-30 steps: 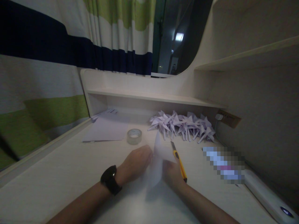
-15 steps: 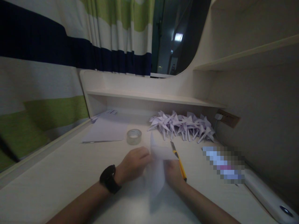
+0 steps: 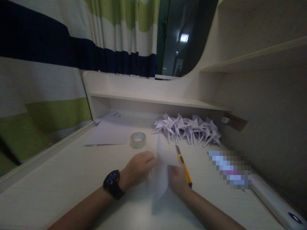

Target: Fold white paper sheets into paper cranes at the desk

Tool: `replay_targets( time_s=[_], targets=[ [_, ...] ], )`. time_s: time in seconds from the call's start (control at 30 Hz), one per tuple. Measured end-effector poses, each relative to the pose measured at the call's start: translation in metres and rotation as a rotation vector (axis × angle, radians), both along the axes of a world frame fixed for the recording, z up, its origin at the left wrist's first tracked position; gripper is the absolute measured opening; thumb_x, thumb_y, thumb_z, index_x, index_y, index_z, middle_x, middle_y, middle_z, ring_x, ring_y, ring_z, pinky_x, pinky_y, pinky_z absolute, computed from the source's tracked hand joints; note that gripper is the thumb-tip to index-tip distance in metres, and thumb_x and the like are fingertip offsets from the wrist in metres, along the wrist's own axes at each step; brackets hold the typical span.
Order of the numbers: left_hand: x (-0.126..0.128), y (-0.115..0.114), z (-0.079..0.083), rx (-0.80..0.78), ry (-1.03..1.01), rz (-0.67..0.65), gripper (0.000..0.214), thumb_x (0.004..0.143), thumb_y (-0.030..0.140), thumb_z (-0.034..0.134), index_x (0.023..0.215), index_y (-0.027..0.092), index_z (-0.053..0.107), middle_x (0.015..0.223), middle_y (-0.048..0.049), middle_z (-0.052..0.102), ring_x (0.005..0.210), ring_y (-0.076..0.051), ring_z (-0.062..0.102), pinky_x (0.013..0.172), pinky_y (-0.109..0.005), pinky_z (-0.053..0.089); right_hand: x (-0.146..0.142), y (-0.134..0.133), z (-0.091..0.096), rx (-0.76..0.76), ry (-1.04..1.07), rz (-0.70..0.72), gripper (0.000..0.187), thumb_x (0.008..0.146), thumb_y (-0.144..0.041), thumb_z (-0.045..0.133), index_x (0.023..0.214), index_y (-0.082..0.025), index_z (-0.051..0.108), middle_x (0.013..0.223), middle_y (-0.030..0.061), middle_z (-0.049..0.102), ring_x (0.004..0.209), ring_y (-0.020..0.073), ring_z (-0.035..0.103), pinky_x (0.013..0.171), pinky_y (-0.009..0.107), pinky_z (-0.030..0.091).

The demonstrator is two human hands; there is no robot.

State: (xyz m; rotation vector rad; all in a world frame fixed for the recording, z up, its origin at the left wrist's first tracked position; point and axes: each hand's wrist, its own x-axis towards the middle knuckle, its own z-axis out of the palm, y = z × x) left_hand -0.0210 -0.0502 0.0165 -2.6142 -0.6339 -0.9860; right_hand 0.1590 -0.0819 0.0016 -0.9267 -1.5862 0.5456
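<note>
Between my hands, above the desk, is a folded white paper pinwheel, its blades blurred by motion. My left hand, with a black watch on the wrist, pinches its left side near the middle. On the other side my right hand is closed on the paper, its fingers partly hidden behind a blade. A yellow utility knife with its blade out lies just beyond my right hand. A roll of clear tape rests on the desk ahead of my left hand.
Several finished paper pinwheels are heaped under the shelf. White paper sheets lie at the back left. To the right are a blurred-out lit object and a long white device along the wall.
The paper has turned slightly between my hands, its upper blade shifting a little to the right. Both hands keep their hold; objects on the desk have stayed in place.
</note>
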Motion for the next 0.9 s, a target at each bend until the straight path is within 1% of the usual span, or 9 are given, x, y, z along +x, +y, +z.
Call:
replay_targets(
  time_s=[0.13,0.2,0.27,0.4,0.6,0.73,0.9],
  targets=[
    [-0.001,0.001,-0.001,0.036,-0.005,-0.008,0.024,0.095,0.018,0.04,0.078,0.015,0.055,0.072,-0.0024,0.052,0.066,-0.016,0.044,0.057,-0.028,0.035,0.0,0.0,0.003,0.039,-0.026,-0.027,0.019,0.08,-0.024,0.047,0.064,-0.018,0.057,0.06,0.0018,0.057,0.054,0.015,0.051,0.049,0.024,0.04],
    [-0.001,0.001,-0.001,0.061,-0.001,-0.026,0.022,0.095,0.017,0.04,0.078,0.015,0.055,0.072,-0.0023,0.052,0.066,-0.016,0.044,0.057,-0.028,0.036,0.0,0.0,0.002,0.069,-0.032,-0.046,0.017,0.077,-0.021,0.049,0.06,-0.018,0.053,0.055,-0.0005,0.053,0.051,0.0133,0.046,0.048,0.023,0.036],
    [-0.001,0.002,-0.001,0.081,0.008,-0.044,0.02,0.095,0.015,0.041,0.08,0.015,0.055,0.073,-0.0024,0.053,0.067,-0.016,0.045,0.058,-0.028,0.036,0.001,0.001,0.0,0.063,-0.016,-0.025,0.016,0.075,-0.019,0.049,0.059,-0.018,0.051,0.054,-0.0016,0.05,0.051,0.0122,0.043,0.047,0.023,0.034],
    [-0.001,0.003,-0.002,0.112,-0.001,-0.066,0.018,0.094,0.016,0.045,0.079,0.016,0.055,0.072,-0.0023,0.053,0.067,-0.016,0.046,0.059,-0.028,0.038,0.001,0.0,-0.004,-0.008,0.006,0.035,0.013,0.075,-0.02,0.049,0.063,-0.018,0.05,0.058,-0.0019,0.05,0.054,0.0121,0.042,0.049,0.023,0.033],
    [0.001,0.0,-0.002,0.139,-0.036,-0.069,0.018,0.094,0.016,0.043,0.08,0.016,0.054,0.07,-0.0018,0.053,0.066,-0.015,0.046,0.058,-0.027,0.038,-0.003,-0.009,0.003,0.004,-0.009,0.04,0.013,0.078,-0.023,0.05,0.067,-0.019,0.046,0.061,-0.0024,0.047,0.058,0.0135,0.044,0.054,0.025,0.035],
    [0.005,-0.003,-0.001,0.159,-0.07,-0.054,0.021,0.094,0.015,0.041,0.077,0.017,0.052,0.068,-0.0014,0.052,0.063,-0.015,0.044,0.056,-0.027,0.037,-0.007,-0.017,0.007,-0.034,-0.013,0.048,0.011,0.079,-0.024,0.052,0.074,-0.021,0.043,0.06,-0.0039,0.045,0.056,0.0134,0.044,0.051,0.024,0.033],
    [0.009,-0.005,-0.008,0.159,-0.118,-0.022,0.022,0.095,0.017,0.04,0.076,0.017,0.05,0.066,-0.0012,0.051,0.062,-0.015,0.044,0.055,-0.027,0.036,-0.012,-0.022,-0.002,-0.012,-0.029,0.019,0.009,0.081,-0.024,0.051,0.083,-0.022,0.042,0.061,-0.0051,0.047,0.05,0.0122,0.041,0.047,0.024,0.03]
  ],
)
